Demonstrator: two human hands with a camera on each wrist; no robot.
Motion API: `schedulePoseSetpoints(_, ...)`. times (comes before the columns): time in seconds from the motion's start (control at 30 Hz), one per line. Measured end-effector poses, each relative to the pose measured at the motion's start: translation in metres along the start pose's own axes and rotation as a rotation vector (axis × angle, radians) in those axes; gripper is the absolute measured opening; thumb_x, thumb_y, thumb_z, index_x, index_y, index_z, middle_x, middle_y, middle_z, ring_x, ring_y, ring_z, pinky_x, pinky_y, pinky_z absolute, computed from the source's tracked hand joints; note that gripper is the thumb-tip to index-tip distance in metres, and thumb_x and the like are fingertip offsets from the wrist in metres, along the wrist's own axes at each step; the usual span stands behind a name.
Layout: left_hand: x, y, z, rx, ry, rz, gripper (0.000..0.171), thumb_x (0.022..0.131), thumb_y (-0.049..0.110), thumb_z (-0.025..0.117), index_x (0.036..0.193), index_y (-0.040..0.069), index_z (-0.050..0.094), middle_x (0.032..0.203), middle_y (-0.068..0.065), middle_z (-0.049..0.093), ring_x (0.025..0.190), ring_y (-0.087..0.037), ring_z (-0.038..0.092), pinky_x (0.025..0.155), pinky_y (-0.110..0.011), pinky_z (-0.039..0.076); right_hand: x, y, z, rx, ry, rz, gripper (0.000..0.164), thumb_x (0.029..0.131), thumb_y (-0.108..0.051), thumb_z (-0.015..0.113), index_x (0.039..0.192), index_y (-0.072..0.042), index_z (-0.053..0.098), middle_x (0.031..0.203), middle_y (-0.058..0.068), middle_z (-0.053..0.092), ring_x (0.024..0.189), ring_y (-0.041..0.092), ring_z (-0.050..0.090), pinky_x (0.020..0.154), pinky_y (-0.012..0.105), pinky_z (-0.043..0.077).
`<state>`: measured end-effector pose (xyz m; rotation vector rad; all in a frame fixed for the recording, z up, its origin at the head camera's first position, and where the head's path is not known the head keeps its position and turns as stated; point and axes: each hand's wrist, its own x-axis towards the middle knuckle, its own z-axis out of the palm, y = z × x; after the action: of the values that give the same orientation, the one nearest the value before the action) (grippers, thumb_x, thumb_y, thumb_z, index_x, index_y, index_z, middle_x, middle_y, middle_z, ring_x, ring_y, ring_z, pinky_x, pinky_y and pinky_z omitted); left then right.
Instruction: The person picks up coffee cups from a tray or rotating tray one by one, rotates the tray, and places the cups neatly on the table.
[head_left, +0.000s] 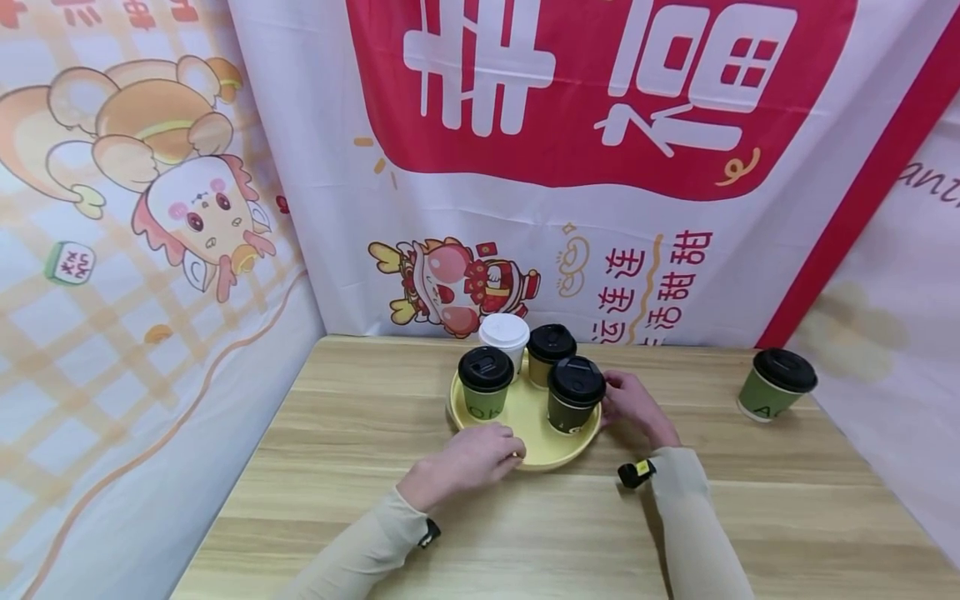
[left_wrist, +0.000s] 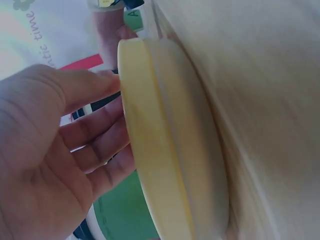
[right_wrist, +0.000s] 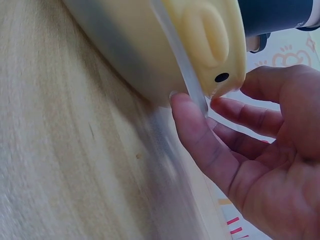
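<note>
A round yellow tray (head_left: 542, 460) with a raised rim and a pale outer base rests on the wooden table. In it stand a green cup (head_left: 484, 403) with a black lid, a white-lidded cup (head_left: 504, 331), a brown cup (head_left: 539, 370) and a dark cup (head_left: 567, 413), the last two black-lidded. My left hand (head_left: 474, 457) holds the front-left rim, its fingertips partly hidden behind it in the left wrist view. On the right side, my right hand (head_left: 632, 405) grips the tray's edge, with one digit against the base and others at the rim, near a moulded knob (right_wrist: 211, 37).
Another green cup (head_left: 772, 387) with a black lid stands apart at the table's right end. Printed cloth (head_left: 330, 250) hangs along the back and both sides of the wooden table (head_left: 352, 400). Each wrist wears a small black device, one (head_left: 636, 473) showing below the right hand.
</note>
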<state>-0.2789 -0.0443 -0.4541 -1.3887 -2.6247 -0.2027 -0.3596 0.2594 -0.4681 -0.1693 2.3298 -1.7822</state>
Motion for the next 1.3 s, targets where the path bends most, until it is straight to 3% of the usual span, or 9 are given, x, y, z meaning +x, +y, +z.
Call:
schedulePoseSetpoints(0.1, -0.003, -0.008, -0.003, -0.055, 0.022, -0.008, 0.013, 0.091, 0.027, 0.057, 0.096, 0.021, 0.067, 0.089, 0.01, 0.062, 0.082, -0.004, 0.056, 0.074, -0.019, 0.048, 0.0, 0.0, 0.0, -0.003, 0.005, -0.002, 0.019, 0.094, -0.007, 0.044, 0.099, 0.007, 0.054, 0.075, 0.018, 0.052, 0.066, 0.037, 0.06, 0.071, 0.061, 0.049)
schedulePoseSetpoints(0.33, -0.016, -0.031, -0.016, -0.144, 0.171, -0.038, 0.012, 0.09, 0.021, 0.059, 0.094, 0.015, 0.068, 0.086, 0.006, 0.064, 0.077, -0.005, 0.057, 0.07, -0.02, 0.049, 0.014, 0.023, -0.003, -0.03, 0.038, -0.021, 0.02, 0.094, -0.01, 0.044, 0.101, 0.006, 0.054, 0.074, 0.014, 0.052, 0.062, 0.031, 0.061, 0.062, 0.051, 0.054)
schedulePoseSetpoints(0.53, -0.029, -0.053, -0.022, -0.214, 0.182, -0.163, 0.011, 0.09, 0.021, 0.059, 0.093, 0.016, 0.068, 0.081, 0.01, 0.062, 0.071, -0.002, 0.053, 0.066, -0.02, 0.048, 0.016, 0.027, -0.003, -0.029, 0.037, -0.03, 0.02, 0.094, -0.009, 0.043, 0.102, 0.006, 0.054, 0.075, 0.013, 0.051, 0.062, 0.029, 0.06, 0.06, 0.049, 0.054)
schedulePoseSetpoints(0.67, -0.035, -0.066, -0.025, -0.247, 0.236, -0.326, 0.012, 0.091, 0.022, 0.057, 0.093, 0.017, 0.067, 0.073, 0.013, 0.057, 0.063, -0.001, 0.05, 0.059, -0.018, 0.045, 0.017, 0.028, -0.004, -0.024, 0.038, -0.024, 0.02, 0.094, -0.01, 0.043, 0.102, 0.006, 0.054, 0.075, 0.016, 0.05, 0.06, 0.026, 0.06, 0.06, 0.047, 0.055)
schedulePoseSetpoints(0.8, -0.033, -0.077, -0.029, -0.243, 0.395, -0.476, 0.015, 0.092, 0.022, 0.054, 0.088, 0.015, 0.067, 0.064, 0.011, 0.055, 0.053, -0.004, 0.047, 0.049, -0.019, 0.043, 0.017, 0.028, -0.004, -0.031, 0.045, -0.03, 0.02, 0.095, -0.01, 0.043, 0.1, 0.006, 0.054, 0.076, 0.02, 0.049, 0.06, 0.026, 0.059, 0.06, 0.049, 0.054)
schedulePoseSetpoints(0.93, -0.028, -0.083, -0.034, -0.27, 0.522, -0.554, 0.015, 0.091, 0.019, 0.055, 0.086, 0.01, 0.066, 0.068, 0.005, 0.058, 0.056, -0.008, 0.05, 0.051, -0.022, 0.045, 0.017, 0.026, -0.004, -0.03, 0.046, -0.027, 0.019, 0.094, -0.01, 0.043, 0.099, 0.005, 0.054, 0.076, 0.023, 0.049, 0.059, 0.027, 0.059, 0.06, 0.05, 0.054)
schedulePoseSetpoints(1.13, -0.017, -0.091, -0.025, -0.235, 0.537, -0.604, 0.012, 0.09, 0.016, 0.058, 0.097, 0.009, 0.066, 0.086, -0.003, 0.065, 0.074, -0.014, 0.059, 0.066, -0.027, 0.051, 0.017, 0.027, -0.005, -0.018, 0.034, -0.01, 0.02, 0.095, -0.011, 0.043, 0.098, 0.004, 0.055, 0.077, 0.023, 0.05, 0.062, 0.03, 0.06, 0.063, 0.053, 0.053)
schedulePoseSetpoints(1.3, -0.01, -0.101, -0.01, -0.353, 0.536, -0.653, 0.017, 0.09, 0.017, 0.056, 0.103, 0.01, 0.065, 0.093, -0.004, 0.065, 0.082, -0.016, 0.06, 0.073, -0.031, 0.052, 0.017, 0.027, -0.007, -0.026, 0.029, -0.019, 0.02, 0.095, -0.011, 0.044, 0.099, 0.005, 0.055, 0.08, 0.027, 0.051, 0.065, 0.037, 0.06, 0.064, 0.056, 0.052)
